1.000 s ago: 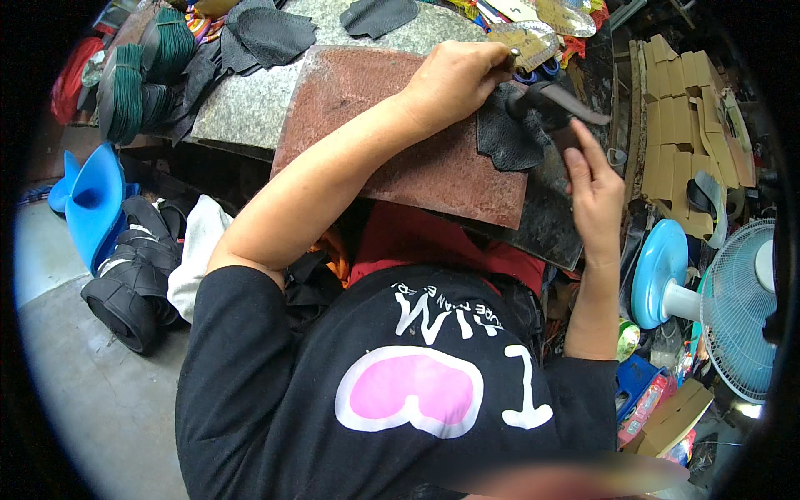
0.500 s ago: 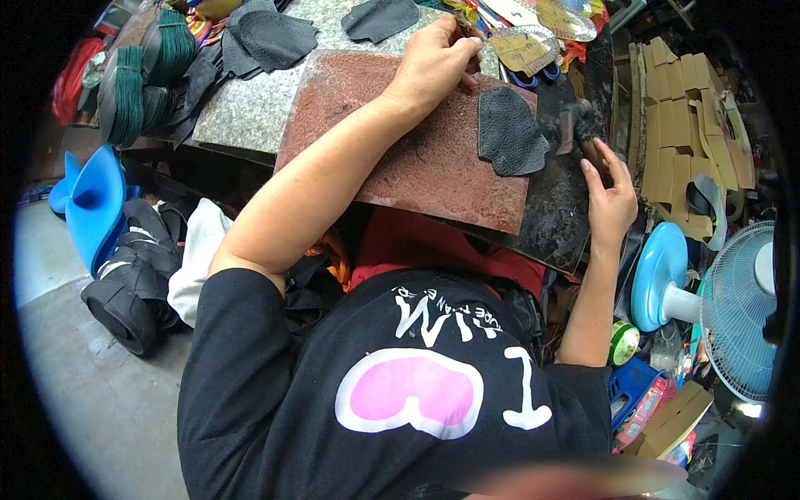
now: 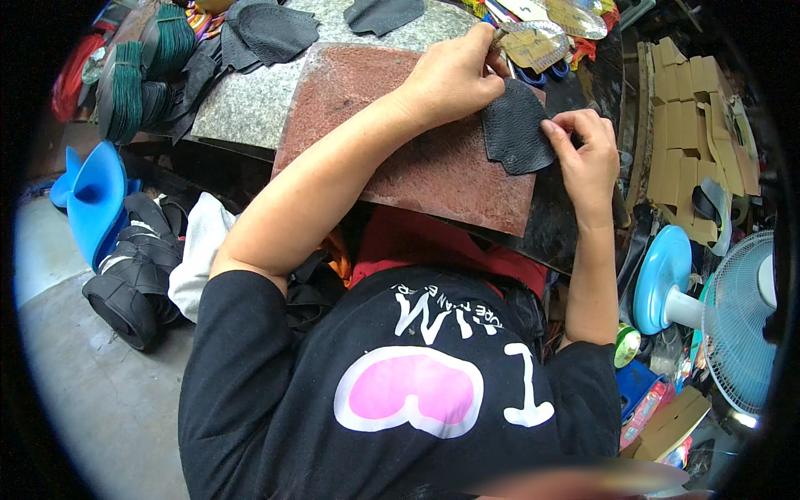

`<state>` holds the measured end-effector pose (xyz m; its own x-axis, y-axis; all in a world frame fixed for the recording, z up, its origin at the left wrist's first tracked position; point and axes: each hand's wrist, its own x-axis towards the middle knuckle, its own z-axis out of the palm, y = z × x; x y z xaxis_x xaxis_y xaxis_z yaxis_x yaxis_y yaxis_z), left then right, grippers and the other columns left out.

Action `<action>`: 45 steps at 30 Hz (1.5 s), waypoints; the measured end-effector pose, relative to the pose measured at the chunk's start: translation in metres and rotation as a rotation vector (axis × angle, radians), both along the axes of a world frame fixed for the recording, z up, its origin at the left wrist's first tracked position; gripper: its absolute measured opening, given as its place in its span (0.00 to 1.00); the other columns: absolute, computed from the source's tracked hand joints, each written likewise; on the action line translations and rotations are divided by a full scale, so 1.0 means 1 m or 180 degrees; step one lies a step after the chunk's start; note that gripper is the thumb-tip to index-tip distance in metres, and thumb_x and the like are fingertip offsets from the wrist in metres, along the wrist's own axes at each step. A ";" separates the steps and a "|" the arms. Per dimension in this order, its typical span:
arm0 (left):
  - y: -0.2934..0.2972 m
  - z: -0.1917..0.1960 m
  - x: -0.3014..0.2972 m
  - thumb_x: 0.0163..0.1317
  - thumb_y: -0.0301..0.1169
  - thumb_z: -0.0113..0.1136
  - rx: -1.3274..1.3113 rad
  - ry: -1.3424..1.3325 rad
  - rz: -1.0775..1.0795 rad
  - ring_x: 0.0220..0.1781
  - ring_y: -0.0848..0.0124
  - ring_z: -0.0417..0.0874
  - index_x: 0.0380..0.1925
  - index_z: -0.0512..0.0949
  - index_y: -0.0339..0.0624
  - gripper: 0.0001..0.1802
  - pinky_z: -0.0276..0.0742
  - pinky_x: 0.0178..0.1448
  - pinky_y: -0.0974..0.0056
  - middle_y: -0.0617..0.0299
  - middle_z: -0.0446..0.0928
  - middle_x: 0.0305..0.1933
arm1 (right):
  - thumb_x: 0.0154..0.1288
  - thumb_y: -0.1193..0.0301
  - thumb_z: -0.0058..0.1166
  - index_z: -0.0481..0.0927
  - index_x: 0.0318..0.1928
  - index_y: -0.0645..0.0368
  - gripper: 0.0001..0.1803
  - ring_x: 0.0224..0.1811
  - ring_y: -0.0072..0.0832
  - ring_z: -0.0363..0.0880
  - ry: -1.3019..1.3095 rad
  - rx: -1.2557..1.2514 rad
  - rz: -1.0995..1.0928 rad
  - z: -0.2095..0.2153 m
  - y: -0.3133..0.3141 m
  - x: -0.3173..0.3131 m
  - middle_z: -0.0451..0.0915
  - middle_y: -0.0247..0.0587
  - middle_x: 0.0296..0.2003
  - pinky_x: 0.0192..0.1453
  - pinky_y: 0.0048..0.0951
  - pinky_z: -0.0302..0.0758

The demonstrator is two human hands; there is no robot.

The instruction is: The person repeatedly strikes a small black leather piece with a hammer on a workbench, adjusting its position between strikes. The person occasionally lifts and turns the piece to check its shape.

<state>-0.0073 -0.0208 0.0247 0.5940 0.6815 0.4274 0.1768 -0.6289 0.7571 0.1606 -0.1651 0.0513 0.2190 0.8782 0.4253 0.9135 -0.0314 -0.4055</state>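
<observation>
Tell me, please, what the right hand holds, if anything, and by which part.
The right hand apparently pinches the black leathery piece by its right edge.

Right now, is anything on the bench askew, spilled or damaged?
Mildly: the red-brown board overhangs the near edge of the stone slab, not sitting wholly on it, and the black leather-like piece crosses the board's right edge. No spill shows.
</observation>
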 end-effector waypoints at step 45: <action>0.012 0.019 -0.010 0.61 0.28 0.64 -0.2283 -0.0414 -0.1097 0.29 0.80 0.76 0.32 0.66 0.43 0.13 0.76 0.33 0.73 0.64 0.77 0.33 | 0.67 0.72 0.57 0.82 0.37 0.66 0.08 0.33 0.12 0.74 0.3507 -0.0145 0.0483 -0.017 0.033 -0.006 0.81 0.28 0.31 0.41 0.15 0.71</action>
